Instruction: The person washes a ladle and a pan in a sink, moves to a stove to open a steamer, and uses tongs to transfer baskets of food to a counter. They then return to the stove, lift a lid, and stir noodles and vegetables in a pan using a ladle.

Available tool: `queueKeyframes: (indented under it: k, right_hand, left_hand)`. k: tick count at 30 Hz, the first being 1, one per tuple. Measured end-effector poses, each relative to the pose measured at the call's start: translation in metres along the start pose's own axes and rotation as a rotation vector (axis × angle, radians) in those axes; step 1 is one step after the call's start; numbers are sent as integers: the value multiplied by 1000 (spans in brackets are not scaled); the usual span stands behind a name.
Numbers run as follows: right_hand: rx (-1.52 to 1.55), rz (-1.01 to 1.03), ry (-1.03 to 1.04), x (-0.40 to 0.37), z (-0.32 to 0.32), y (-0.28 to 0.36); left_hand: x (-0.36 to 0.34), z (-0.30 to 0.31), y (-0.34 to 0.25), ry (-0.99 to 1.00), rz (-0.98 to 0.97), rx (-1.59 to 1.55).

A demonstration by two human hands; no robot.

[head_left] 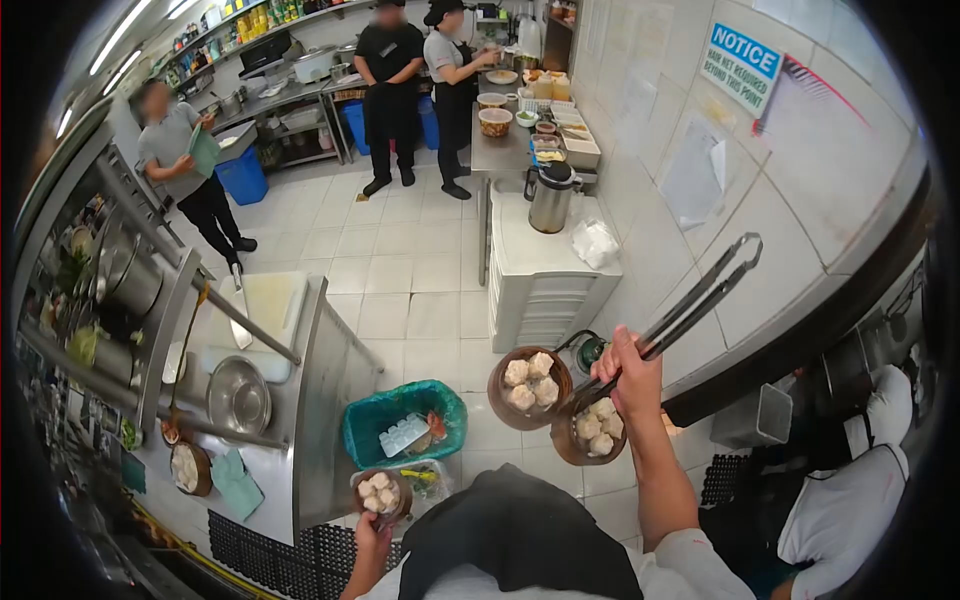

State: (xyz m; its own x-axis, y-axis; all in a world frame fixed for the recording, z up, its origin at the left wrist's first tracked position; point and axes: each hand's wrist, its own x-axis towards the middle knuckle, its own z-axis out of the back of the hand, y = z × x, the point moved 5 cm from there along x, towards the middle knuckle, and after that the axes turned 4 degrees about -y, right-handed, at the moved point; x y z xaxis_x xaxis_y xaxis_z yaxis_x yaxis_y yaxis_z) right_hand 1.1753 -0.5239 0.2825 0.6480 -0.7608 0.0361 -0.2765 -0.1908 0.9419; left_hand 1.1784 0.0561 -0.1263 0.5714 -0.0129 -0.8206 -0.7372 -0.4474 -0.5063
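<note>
My right hand [632,375] is closed around black-and-metal tongs [700,300], whose looped end points up and to the right. Just left of that hand are two round steamer baskets of pale dumplings, one [503,407] farther forward and another [568,450] partly behind the hand and tongs. Whether the tongs grip a basket is hard to tell. Low on the left, my left hand [372,540] holds a smaller round basket of dumplings [381,497] from below, at its near edge.
A lined green bin [350,430] stands beside the steel counter [310,400] on the left. White drawers [505,300] stand ahead by the wall. Three people [390,80] are at the back; another person [845,500] is close on the right.
</note>
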Motion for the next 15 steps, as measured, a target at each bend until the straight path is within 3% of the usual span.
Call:
queueKeyframes:
  k: [7, 9, 10, 13, 15]
  right_hand:
    - [-50, -62, 46, 130, -28, -52]
    - [-36, -131, 67, 164, -36, -76]
    - [-173, -77, 53, 178, -49, -63]
    - [-112, -138, 140, 243, -69, -88]
    - [-118, -189, 145, 285, -91, -91]
  left_hand:
    - [21, -129, -45, 55, 34, 140]
    - [16, -141, -49, -78, 68, 153]
    - [18, -158, -55, -131, 69, 153]
    - [23, -180, -62, -82, 84, 171]
    - [22, -195, -64, -164, 138, 157]
